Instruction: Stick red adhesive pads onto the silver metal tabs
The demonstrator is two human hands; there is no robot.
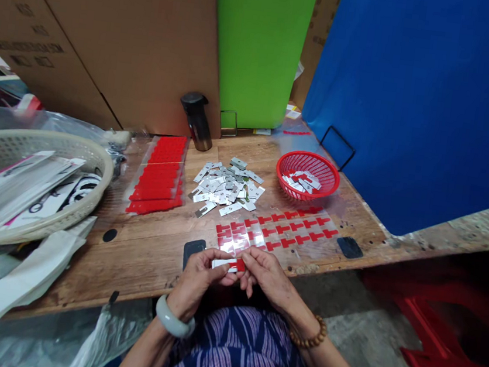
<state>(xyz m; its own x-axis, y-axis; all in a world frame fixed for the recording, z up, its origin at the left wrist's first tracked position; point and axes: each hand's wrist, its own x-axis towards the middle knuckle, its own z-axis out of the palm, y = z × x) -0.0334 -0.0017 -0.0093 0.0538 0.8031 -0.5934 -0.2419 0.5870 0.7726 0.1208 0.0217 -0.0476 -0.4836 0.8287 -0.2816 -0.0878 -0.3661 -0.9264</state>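
Observation:
My left hand (199,272) is closed on a small flat metal plate (223,263), held just over the table's front edge. A red sticker (235,265) covers the plate's right end, and the fingertips of my right hand (263,271) pinch there. Just beyond my hands lies a clear sheet of red T-shaped stickers (283,230). Behind that sheet is a loose pile of silvery metal plates (226,187). A red plastic basket (335,182) at the back right holds several plates, some with red on them.
Stacked red sticker sheets (157,173) lie left of the pile. A black bottle (198,122) stands behind, near a cardboard box (155,38). A cream basket (106,174) with printed cards is at far left. Green (259,50) and blue panels (420,109) rise behind. A red stool (436,323) is right.

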